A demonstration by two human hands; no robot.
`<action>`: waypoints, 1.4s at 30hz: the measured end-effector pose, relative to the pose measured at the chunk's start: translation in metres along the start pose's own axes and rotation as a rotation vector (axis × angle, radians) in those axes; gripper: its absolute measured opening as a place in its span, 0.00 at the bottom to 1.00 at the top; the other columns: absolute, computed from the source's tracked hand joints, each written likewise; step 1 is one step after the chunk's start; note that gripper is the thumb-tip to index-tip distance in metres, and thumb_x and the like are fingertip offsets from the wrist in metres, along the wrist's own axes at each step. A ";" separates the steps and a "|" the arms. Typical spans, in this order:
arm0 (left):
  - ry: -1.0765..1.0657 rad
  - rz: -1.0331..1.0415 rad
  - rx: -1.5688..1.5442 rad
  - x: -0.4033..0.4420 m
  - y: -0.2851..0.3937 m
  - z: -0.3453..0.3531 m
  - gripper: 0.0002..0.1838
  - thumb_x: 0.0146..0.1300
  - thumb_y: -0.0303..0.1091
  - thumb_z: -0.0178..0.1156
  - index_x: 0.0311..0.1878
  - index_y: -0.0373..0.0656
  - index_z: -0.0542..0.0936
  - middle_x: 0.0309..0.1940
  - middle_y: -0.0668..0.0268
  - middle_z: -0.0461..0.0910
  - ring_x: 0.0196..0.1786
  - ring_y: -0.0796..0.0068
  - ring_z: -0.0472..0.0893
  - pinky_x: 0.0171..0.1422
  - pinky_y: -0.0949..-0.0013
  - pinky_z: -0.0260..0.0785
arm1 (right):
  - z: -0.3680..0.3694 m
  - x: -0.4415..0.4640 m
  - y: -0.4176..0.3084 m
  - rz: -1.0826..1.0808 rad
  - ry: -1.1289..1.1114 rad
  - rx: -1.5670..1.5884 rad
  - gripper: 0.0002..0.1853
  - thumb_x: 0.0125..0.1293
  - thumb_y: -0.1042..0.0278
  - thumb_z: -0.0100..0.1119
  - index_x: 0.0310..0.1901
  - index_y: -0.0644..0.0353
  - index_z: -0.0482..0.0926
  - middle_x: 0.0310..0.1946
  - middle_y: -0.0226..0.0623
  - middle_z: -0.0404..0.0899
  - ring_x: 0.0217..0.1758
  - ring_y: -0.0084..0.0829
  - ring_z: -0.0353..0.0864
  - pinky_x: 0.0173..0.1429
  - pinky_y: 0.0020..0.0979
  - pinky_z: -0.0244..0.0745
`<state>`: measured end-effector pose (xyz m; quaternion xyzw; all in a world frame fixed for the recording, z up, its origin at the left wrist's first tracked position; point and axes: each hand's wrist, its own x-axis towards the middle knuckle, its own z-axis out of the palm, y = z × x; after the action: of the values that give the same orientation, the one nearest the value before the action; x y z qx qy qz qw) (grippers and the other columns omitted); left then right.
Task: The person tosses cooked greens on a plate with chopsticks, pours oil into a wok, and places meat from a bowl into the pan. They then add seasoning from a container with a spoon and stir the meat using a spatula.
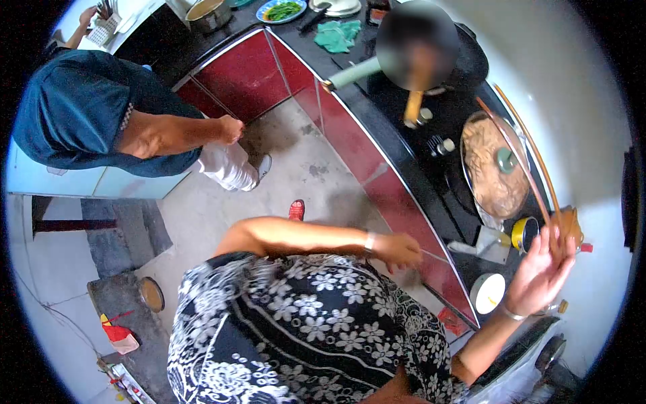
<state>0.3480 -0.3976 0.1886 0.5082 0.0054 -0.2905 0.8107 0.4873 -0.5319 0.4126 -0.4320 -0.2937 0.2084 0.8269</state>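
Observation:
My right hand (542, 269), palm up with fingers stretched out, is at the right end of the counter. Its fingertips meet the lower ends of two long thin sticks (513, 148), beside a brown object (570, 227); no firm grip shows. The sticks slant over a clear lid with a green knob (506, 159), which covers a wide pan. My left hand (398, 250), slightly blurred, hangs in front of the red cabinet edge with loosely bent fingers and nothing visible in it. Near my right hand are a white round container (488, 293) and a yellow-rimmed tin (525, 233).
A wok with a pale green handle (355, 73) sits at the back, partly blurred out. Behind it are a green cloth (338, 36), a plate of greens (281, 10) and a pot (208, 15). A person in a dark shirt (81, 114) stands at the left.

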 end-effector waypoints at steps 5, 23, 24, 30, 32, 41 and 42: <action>0.632 0.235 -0.151 -0.168 0.010 -0.138 0.14 0.66 0.39 0.47 0.42 0.39 0.75 0.35 0.65 0.77 0.37 0.77 0.76 0.38 0.70 0.75 | 0.089 0.091 0.089 -0.006 0.034 -0.181 0.12 0.68 0.65 0.44 0.47 0.61 0.72 0.44 0.37 0.73 0.49 0.30 0.72 0.48 0.31 0.72; 1.332 0.333 -0.440 -0.368 0.021 -0.347 0.12 0.67 0.40 0.46 0.38 0.42 0.73 0.36 0.67 0.76 0.38 0.77 0.76 0.38 0.71 0.74 | 0.289 0.383 0.567 0.169 -0.408 -0.653 0.14 0.63 0.60 0.51 0.38 0.65 0.77 0.28 0.35 0.79 0.24 0.24 0.79 0.29 0.23 0.73; 1.318 0.364 -0.489 -0.370 0.012 -0.354 0.11 0.67 0.39 0.46 0.39 0.42 0.73 0.36 0.67 0.76 0.38 0.77 0.76 0.38 0.71 0.74 | 0.291 0.394 0.583 0.160 -0.419 -0.748 0.15 0.62 0.59 0.51 0.38 0.65 0.77 0.28 0.36 0.79 0.24 0.25 0.79 0.30 0.24 0.73; 1.441 0.328 -0.617 -0.370 -0.014 -0.356 0.11 0.68 0.37 0.46 0.39 0.41 0.74 0.36 0.65 0.77 0.37 0.76 0.77 0.38 0.70 0.75 | 0.272 0.419 0.636 0.264 -0.442 -0.795 0.17 0.63 0.58 0.49 0.39 0.66 0.77 0.27 0.37 0.80 0.26 0.27 0.81 0.30 0.24 0.75; 1.453 0.340 -0.662 -0.373 -0.018 -0.353 0.10 0.67 0.37 0.47 0.39 0.42 0.73 0.36 0.66 0.77 0.37 0.77 0.76 0.39 0.70 0.74 | 0.272 0.416 0.634 0.350 -0.386 -0.692 0.18 0.64 0.58 0.48 0.39 0.67 0.76 0.28 0.38 0.80 0.25 0.27 0.82 0.29 0.24 0.76; 1.425 0.402 -0.728 -0.385 -0.029 -0.363 0.09 0.67 0.37 0.47 0.39 0.43 0.73 0.36 0.66 0.77 0.38 0.76 0.77 0.40 0.68 0.74 | 0.250 0.406 0.637 0.300 0.127 -0.247 0.22 0.68 0.56 0.36 0.36 0.74 0.65 0.26 0.61 0.74 0.22 0.51 0.80 0.23 0.42 0.80; 1.431 0.416 -0.723 -0.386 -0.030 -0.361 0.09 0.67 0.37 0.47 0.39 0.43 0.73 0.36 0.66 0.77 0.38 0.76 0.77 0.41 0.69 0.74 | 0.245 0.407 0.630 0.349 0.225 -0.198 0.19 0.68 0.58 0.38 0.34 0.71 0.65 0.31 0.55 0.73 0.27 0.52 0.80 0.28 0.42 0.82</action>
<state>0.1168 0.0713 0.1066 0.2688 0.5192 0.2786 0.7619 0.5678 0.1972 0.1208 -0.5758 -0.1397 0.2689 0.7594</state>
